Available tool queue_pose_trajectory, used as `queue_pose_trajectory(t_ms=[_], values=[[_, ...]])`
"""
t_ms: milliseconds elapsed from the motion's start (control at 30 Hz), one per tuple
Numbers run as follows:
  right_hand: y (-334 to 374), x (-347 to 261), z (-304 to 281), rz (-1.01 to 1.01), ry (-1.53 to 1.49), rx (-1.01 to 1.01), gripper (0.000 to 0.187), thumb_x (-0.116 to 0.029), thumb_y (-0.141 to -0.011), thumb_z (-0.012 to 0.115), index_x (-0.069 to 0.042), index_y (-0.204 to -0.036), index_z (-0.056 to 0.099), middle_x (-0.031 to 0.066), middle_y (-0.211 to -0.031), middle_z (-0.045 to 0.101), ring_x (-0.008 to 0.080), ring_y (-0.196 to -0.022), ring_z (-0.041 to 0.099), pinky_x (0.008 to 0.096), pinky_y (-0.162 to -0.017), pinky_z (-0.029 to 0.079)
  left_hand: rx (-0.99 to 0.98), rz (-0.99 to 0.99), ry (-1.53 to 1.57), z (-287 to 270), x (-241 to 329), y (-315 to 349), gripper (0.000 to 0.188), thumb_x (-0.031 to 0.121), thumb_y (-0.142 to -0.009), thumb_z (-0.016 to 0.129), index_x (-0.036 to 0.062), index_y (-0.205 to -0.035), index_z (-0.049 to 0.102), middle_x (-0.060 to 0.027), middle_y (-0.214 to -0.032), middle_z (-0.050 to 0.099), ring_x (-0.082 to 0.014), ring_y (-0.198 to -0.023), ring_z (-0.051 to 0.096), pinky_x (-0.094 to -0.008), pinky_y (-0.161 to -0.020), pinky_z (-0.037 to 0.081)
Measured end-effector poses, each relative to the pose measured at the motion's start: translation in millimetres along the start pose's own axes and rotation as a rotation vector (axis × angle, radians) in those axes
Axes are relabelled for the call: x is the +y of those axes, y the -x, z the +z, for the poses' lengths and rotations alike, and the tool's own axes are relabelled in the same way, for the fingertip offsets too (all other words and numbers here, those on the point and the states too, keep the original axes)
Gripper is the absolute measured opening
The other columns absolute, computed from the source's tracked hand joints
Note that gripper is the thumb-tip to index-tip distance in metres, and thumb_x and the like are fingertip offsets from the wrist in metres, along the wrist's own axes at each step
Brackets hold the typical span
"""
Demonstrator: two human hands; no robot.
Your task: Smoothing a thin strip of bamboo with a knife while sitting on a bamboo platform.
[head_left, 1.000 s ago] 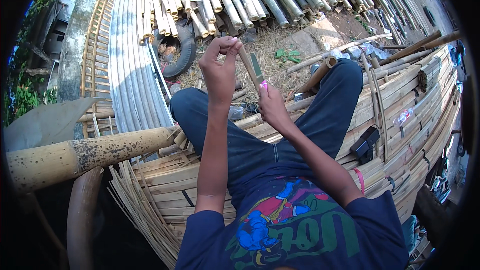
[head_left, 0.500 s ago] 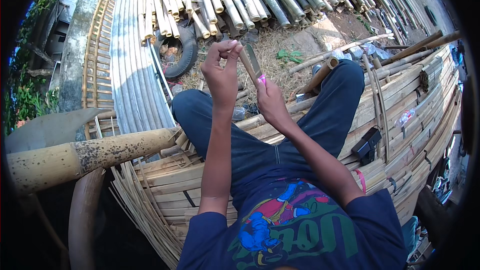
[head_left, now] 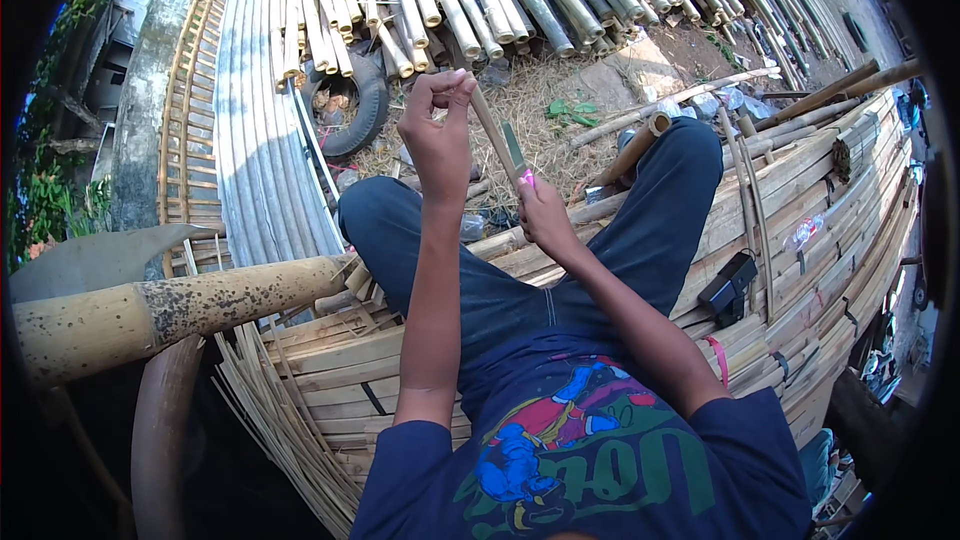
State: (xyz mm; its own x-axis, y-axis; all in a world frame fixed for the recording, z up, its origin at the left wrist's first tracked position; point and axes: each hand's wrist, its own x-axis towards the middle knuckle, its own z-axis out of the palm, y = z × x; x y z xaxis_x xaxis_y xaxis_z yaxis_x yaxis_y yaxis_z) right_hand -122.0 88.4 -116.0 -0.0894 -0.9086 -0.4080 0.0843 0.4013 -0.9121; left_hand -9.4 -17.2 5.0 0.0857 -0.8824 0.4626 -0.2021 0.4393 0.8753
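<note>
My left hand is raised in front of me, thumb and fingers pinched on the upper end of a narrow bamboo strip. The strip slants down to my right hand, which is closed round the pink handle of a knife. Its blade points up and away from me, lying close along the strip's right side. Whether the blade's edge touches the strip, I cannot tell. The strip's lower end is hidden at my right hand.
I sit on bundled bamboo slats. A thick bamboo pole juts in at left, beside corrugated sheeting. Ahead lie an old tyre and stacked bamboo poles. A black box-shaped object rests on the slats at right.
My right hand and the knife have moved down along the strip, toward me. The left hand keeps its pinch and has shifted only slightly.
</note>
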Motion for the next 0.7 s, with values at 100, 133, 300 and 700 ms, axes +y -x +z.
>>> queue_pose_trajectory(t_ms=[100, 133, 300, 700], values=[[-6, 49, -11, -0.037, 0.399, 0.035, 0.032, -0.025, -0.096, 0.04, 0.002, -0.089, 0.056, 0.0202, -0.07, 0.057, 0.0349, -0.068, 0.059, 0.0451, -0.066, 0.047, 0.011, -0.011, -0.033, -1, -3, -5, 0.01, 0.008, -0.087, 0.067, 0.0011, -0.094, 0.063, -0.0016, -0.084, 0.062, -0.0047, -0.074, 0.052, -0.0206, -0.066, 0.044], [-5, 75, -20, 0.117, 0.579, 0.014, 0.031, -0.021, -0.094, 0.041, 0.003, -0.092, 0.06, 0.0261, -0.08, 0.062, 0.0401, -0.081, 0.063, 0.0475, -0.076, 0.048, 0.021, -0.038, -0.024, -4, -10, -6, 0.011, 0.008, -0.087, 0.067, 0.0008, -0.094, 0.063, -0.0016, -0.084, 0.062, -0.0047, -0.073, 0.052, -0.0207, -0.066, 0.044], [-5, 91, -30, 0.261, 0.947, -0.375, 0.031, -0.01, -0.085, 0.044, 0.01, -0.098, 0.064, 0.0327, -0.094, 0.062, 0.0441, -0.091, 0.062, 0.0489, -0.077, 0.049, 0.01, -0.058, -0.049, -14, -10, -5, 0.011, 0.008, -0.087, 0.067, 0.001, -0.094, 0.063, -0.0019, -0.085, 0.062, -0.0052, -0.074, 0.052, -0.0208, -0.065, 0.044], [5, -41, -28, 0.057, -0.205, -0.112, 0.02, -0.027, -0.099, 0.042, -0.008, -0.094, 0.045, -0.0013, -0.058, 0.04, 0.0079, -0.043, 0.038, 0.0245, -0.038, 0.031, -0.03, 0.047, -0.09, -3, 5, -4, 0.01, 0.007, -0.085, 0.068, 0.0007, -0.092, 0.063, -0.0049, -0.083, 0.066, -0.0082, -0.073, 0.058, -0.0237, -0.068, 0.047]])
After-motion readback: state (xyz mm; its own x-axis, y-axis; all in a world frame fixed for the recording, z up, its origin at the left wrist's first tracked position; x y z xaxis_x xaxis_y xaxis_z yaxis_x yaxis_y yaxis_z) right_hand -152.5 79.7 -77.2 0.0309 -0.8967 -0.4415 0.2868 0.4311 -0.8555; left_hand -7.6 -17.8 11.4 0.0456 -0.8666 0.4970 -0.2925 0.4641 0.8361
